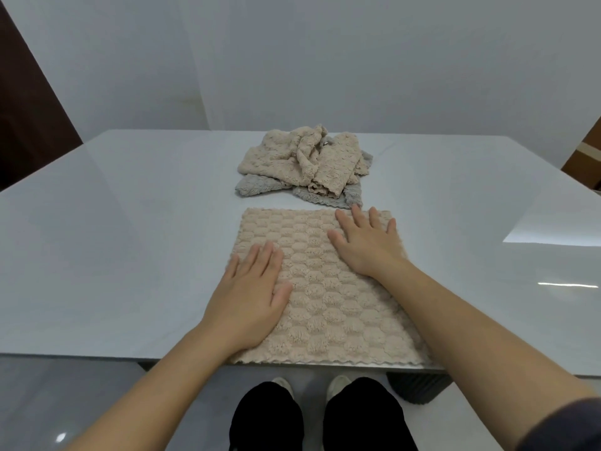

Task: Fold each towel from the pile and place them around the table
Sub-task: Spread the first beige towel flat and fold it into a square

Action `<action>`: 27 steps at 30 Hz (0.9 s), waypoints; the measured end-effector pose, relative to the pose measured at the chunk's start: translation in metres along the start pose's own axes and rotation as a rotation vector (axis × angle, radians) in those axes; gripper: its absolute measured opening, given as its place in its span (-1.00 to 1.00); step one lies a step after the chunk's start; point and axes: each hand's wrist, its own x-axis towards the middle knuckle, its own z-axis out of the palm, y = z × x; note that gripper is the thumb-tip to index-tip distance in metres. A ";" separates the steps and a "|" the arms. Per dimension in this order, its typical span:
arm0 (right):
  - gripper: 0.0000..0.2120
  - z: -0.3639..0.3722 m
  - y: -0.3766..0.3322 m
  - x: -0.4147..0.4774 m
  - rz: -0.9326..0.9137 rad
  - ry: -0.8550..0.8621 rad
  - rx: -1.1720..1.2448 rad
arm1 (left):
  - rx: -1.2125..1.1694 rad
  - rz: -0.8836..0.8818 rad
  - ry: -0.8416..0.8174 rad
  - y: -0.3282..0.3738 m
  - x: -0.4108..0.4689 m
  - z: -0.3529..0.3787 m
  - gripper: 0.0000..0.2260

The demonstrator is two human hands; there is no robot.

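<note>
Beige and nubbly, a towel (325, 288) lies spread flat on the pale glossy table (130, 239), its near scalloped edge running right along the table's front edge. Both hands rest palm-down on it with fingers straight, pressing the cloth and gripping nothing. The left hand (252, 294) lies on the towel's left border, its fingers held together and pointing away from the person, the outer side of the hand reaching over the towel's edge onto the bare table. The right hand (367, 245) lies further out, near the towel's far right corner, fingers spread, the fingertips (356, 209) almost at the far edge. Just beyond that far edge sits the pile (305, 164) of rumpled towels, beige ones crumpled on top of grey ones; a narrow strip of table separates the pile from the flat towel. To the left of the towel and pile the tabletop stretches wide to its edge, and to the right there is likewise broad bare surface, with bright window glare on it. Below the table's front edge the person's dark trousers (270, 418) and light shoes (338, 385) show above a grey floor.
</note>
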 end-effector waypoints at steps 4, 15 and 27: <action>-0.46 -0.008 -0.026 -0.026 -0.084 0.076 0.061 | 0.011 -0.002 0.014 -0.001 0.002 0.003 -0.23; -0.44 0.006 -0.006 -0.081 -0.104 -0.037 0.017 | 0.009 0.004 0.014 -0.001 0.002 0.003 -0.25; -0.37 0.016 -0.038 -0.111 -0.177 -0.018 0.038 | 0.021 -0.011 -0.004 -0.002 0.000 0.002 -0.33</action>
